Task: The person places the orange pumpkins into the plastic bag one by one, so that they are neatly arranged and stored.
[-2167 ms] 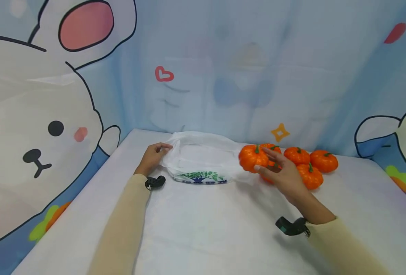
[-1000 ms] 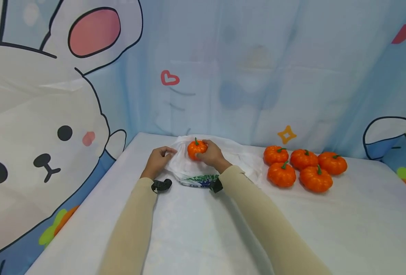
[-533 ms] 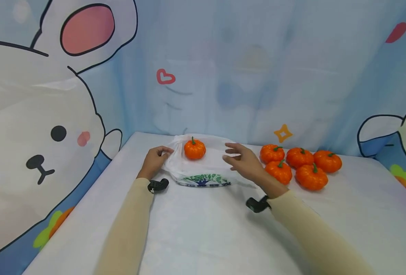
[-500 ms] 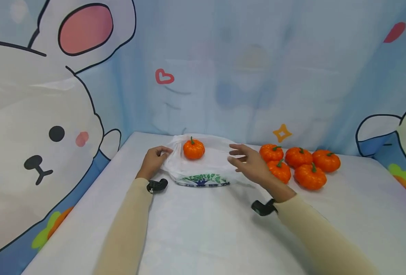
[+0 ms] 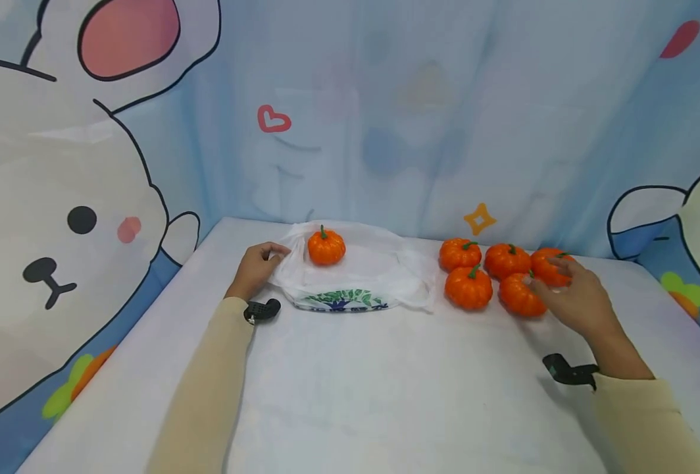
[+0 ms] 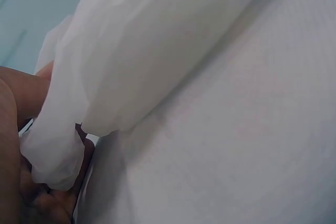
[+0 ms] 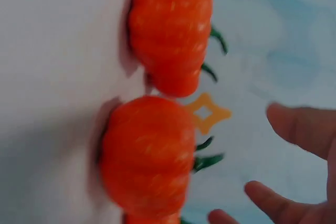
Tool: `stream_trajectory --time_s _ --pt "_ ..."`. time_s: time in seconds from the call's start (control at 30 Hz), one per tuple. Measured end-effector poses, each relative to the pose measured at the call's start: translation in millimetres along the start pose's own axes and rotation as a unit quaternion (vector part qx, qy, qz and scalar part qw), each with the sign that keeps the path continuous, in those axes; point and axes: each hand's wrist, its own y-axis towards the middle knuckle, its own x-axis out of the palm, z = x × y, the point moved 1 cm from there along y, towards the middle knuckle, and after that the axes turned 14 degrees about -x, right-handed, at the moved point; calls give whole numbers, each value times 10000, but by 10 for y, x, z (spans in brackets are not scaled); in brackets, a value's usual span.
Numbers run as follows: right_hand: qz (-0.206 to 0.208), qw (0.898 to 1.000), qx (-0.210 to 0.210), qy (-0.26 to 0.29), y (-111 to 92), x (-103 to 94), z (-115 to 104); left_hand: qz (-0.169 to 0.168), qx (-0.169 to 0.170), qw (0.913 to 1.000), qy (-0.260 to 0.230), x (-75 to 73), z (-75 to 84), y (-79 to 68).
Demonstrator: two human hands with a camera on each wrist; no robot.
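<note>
A white plastic bag (image 5: 379, 260) with a green and blue tree print lies flat towards the back of the table. My left hand (image 5: 254, 270) pinches its left edge; in the left wrist view the thin film (image 6: 131, 51) passes between thumb and fingers. One small orange pumpkin (image 5: 326, 247) sits at the bag's left part, stem up; whether it is inside cannot be told. My right hand (image 5: 581, 299) hovers by the right-hand pumpkins, fingers spread, holding nothing. Nearest to it are a front pumpkin (image 5: 517, 297) and a back pumpkin (image 5: 548, 266), partly hidden by the fingers.
More pumpkins stand right of the bag, among them a front-left one (image 5: 468, 288), a back-left one (image 5: 459, 253) and a middle one (image 5: 506, 261). A white cloth (image 5: 385, 388) covers the table. Behind hangs a printed blue curtain (image 5: 433, 118).
My right hand carried a pumpkin left onto the bag, let go of it, then moved back right over the remaining group. My left hand kept its grip on the bag's edge.
</note>
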Motion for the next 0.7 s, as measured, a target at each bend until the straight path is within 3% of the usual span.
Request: stream_trajectory --time_s 0.1,0.2,0.43,0.7 --pt "-713 9967 326 207 11 19 197 82 45 9999 95 -11 2 14" --pt "-1042 9927 458 392 22 79 309 91 79 9998 138 -9 -13 17" --pt "-1015 9931 421 418 39 168 371 25 -36 9999 113 5 -27 39" --pt "-764 9960 401 229 33 194 362 28 64 9999 159 0 -17 46"
